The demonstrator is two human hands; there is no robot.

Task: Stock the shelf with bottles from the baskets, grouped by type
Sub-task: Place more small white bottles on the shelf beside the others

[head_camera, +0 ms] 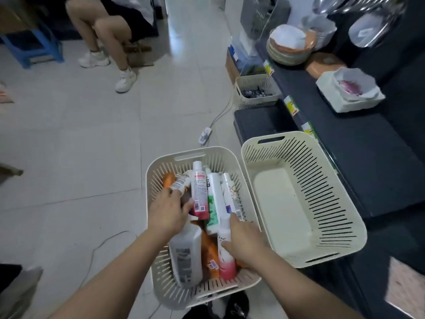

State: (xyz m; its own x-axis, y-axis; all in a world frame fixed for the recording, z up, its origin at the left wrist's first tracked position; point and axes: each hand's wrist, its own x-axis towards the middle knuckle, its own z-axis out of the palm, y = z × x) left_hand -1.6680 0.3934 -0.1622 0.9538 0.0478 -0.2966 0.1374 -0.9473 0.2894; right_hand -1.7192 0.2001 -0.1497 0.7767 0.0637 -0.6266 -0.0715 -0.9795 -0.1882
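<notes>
Basket (161, 284) of bottles (216, 196): lower centre of frame, near the dark shelf (345, 125) at right. Your right hand (243, 242) grips a white-and-pink bottle (226, 261). Your left hand (167, 210) rests among the bottles, grip unclear.

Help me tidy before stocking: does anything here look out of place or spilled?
No spill shows. The bottles lie jumbled, crossing each other in the full basket, and a power strip with its cable lies loose on the floor beyond it.
</notes>
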